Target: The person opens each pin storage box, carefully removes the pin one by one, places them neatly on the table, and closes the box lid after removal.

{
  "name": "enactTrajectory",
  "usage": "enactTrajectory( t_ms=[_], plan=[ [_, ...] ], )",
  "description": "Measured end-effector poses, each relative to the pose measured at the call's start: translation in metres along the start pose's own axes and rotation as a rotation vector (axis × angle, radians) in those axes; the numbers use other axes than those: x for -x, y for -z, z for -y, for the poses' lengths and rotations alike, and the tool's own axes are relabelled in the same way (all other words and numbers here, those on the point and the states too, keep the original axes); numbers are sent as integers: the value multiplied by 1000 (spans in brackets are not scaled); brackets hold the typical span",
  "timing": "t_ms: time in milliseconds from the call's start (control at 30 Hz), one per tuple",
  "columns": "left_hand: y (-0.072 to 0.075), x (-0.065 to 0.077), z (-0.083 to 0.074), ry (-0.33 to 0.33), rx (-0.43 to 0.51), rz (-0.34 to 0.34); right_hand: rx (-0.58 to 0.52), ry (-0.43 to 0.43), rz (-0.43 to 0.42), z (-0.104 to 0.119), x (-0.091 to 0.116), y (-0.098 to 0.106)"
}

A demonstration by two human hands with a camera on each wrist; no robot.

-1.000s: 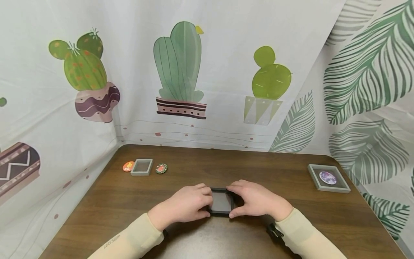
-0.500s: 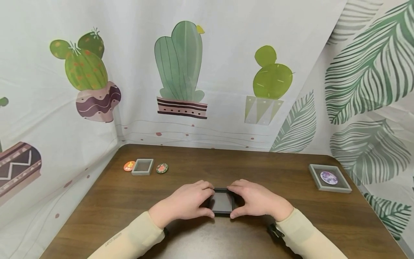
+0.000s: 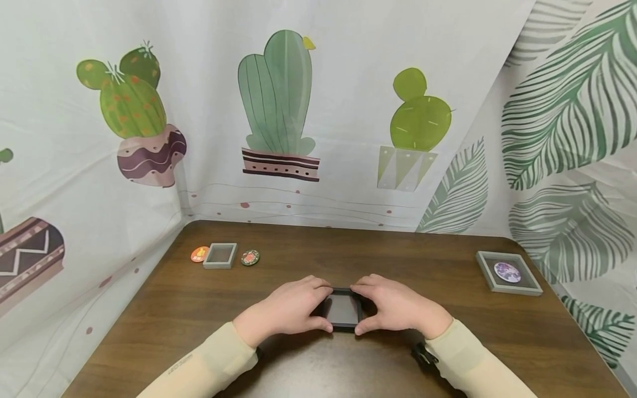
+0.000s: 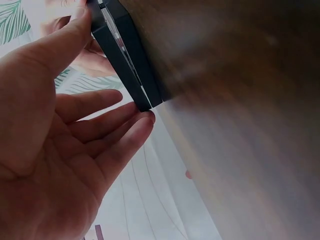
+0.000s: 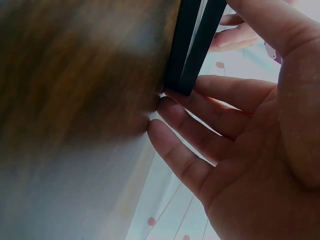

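Note:
A small black square display frame (image 3: 343,309) with a clear window lies on the wooden table in front of me, between both hands. My left hand (image 3: 286,307) grips its left side, thumb at the near corner and fingertips at the far one. On the right side my right hand (image 3: 398,307) holds it the same way. Seen edge-on in the left wrist view, the frame (image 4: 117,62) has two black halves with a narrow gap and a strip of clear film between them. The right wrist view also shows the gap, which narrows toward the far-corner fingertips (image 5: 172,107).
At the back left of the table (image 3: 298,365) sits a grey frame (image 3: 217,266), with an orange badge (image 3: 199,254) on its left and a green patterned badge (image 3: 250,257) on its right. A larger grey frame (image 3: 517,290) at the right holds a purple badge (image 3: 507,272).
My left hand has shifted slightly to the right, and its thumb and fingers have spread to the frame's left corners. The right hand keeps its hold nearly unchanged.

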State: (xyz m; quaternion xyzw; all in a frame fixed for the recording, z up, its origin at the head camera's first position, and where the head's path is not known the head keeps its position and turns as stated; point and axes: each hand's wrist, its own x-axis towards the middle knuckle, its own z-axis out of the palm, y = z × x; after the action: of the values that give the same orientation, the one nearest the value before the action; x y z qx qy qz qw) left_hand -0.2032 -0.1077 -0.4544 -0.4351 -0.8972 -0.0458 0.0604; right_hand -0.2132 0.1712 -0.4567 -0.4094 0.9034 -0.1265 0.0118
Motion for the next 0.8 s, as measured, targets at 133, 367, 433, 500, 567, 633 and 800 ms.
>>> enactTrajectory(
  t_ms=[133, 367, 433, 500, 567, 633, 800],
  plan=[
    [-1, 0, -1, 8, 4, -1, 1, -3, 3, 0, 0, 1],
    [1, 0, -4, 20, 8, 5, -4, -2, 0, 1, 0, 0],
    [2, 0, -5, 29, 9, 13, -6, -6, 1, 1, 0, 0],
    [2, 0, -6, 36, 9, 20, -9, -9, 4, 2, 0, 1],
    [2, 0, -7, 39, 12, 22, -11, -12, 8, 2, -1, 1],
    [2, 0, -7, 40, 13, 21, -10, -14, 11, 3, -1, 1],
    [0, 0, -8, 35, 9, 21, -8, -14, 9, 5, -1, 0]
  ],
)
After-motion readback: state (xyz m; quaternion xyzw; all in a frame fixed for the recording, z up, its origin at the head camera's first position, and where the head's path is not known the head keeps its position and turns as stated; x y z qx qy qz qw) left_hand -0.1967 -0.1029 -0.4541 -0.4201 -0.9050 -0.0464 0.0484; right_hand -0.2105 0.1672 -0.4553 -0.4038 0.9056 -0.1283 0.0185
